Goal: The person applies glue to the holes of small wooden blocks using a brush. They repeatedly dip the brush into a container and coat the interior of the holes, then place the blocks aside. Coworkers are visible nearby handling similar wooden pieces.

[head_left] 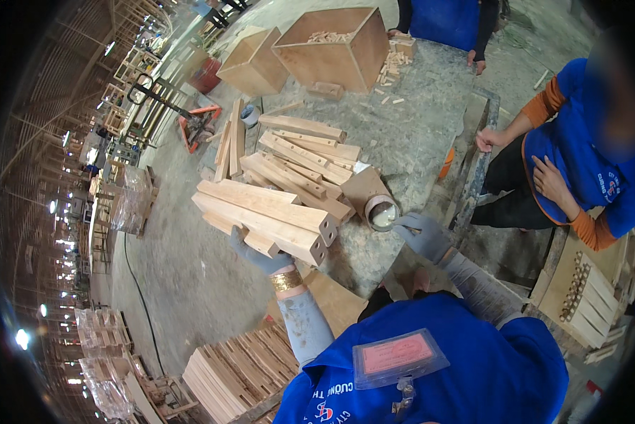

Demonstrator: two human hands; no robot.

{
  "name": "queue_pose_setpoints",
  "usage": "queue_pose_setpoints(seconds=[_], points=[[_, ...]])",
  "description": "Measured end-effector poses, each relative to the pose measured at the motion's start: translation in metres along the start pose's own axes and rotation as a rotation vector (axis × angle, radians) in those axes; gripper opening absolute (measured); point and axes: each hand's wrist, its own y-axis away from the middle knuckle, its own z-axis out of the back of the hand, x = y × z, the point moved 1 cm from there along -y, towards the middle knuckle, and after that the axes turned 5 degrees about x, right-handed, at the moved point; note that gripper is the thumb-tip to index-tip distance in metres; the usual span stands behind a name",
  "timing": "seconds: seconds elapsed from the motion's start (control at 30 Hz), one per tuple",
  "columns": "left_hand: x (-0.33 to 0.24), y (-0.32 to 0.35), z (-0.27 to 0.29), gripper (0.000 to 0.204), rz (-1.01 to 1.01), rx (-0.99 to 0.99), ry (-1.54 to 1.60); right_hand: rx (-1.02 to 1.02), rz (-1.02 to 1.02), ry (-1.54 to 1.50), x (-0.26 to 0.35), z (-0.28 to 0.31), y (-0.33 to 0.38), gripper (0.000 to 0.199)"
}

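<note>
My left hand (pixel 259 256), in a grey glove, is closed around the near end of a pale wooden piece (pixel 261 244). Beside it lie thicker wooden legs (pixel 268 215) with round holes in their end faces. My right hand (pixel 425 237), also gloved, is at the rim of a small can (pixel 382 213) with white, glue-like stuff inside. Its fingers are pinched together; whatever they hold is too small to make out. A brown board (pixel 363 187) lies against the can. Several drilled wooden bars (pixel 303 159) are piled just beyond.
Two plywood boxes (pixel 324 60) stand at the far side, one with dowels in it. Loose dowels (pixel 395 67) lie beside them on the worktable (pixel 416 127). A co-worker in blue (pixel 579 155) is at the right, another person (pixel 441 25) at the far edge. Stacked wood (pixel 243 374) sits low at left.
</note>
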Motion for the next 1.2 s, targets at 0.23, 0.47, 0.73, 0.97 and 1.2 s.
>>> queue_pose_setpoints(seconds=[0.23,0.47,0.73,0.97,1.2], points=[[0.003,0.003,0.019,0.068,-0.005,-0.011,-0.092,-0.104,-0.036,-0.254,-0.006,-0.004,0.016,0.014],[0.007,-0.002,0.015,0.068,0.045,-0.003,-0.043,-0.115,-0.194,-0.487,-0.028,-0.027,0.062,0.019],[0.018,-0.007,0.014,0.068,0.008,0.048,-0.093,-0.279,-0.482,-1.324,-0.037,-0.049,0.083,0.024],[0.022,-0.011,0.008,0.071,0.016,0.065,-0.023,-0.537,-0.456,-1.253,0.036,0.029,0.007,0.017],[0.017,-0.012,-0.011,0.068,0.065,0.088,0.070,-0.357,0.194,-0.784,0.163,0.094,-0.044,0.010]])
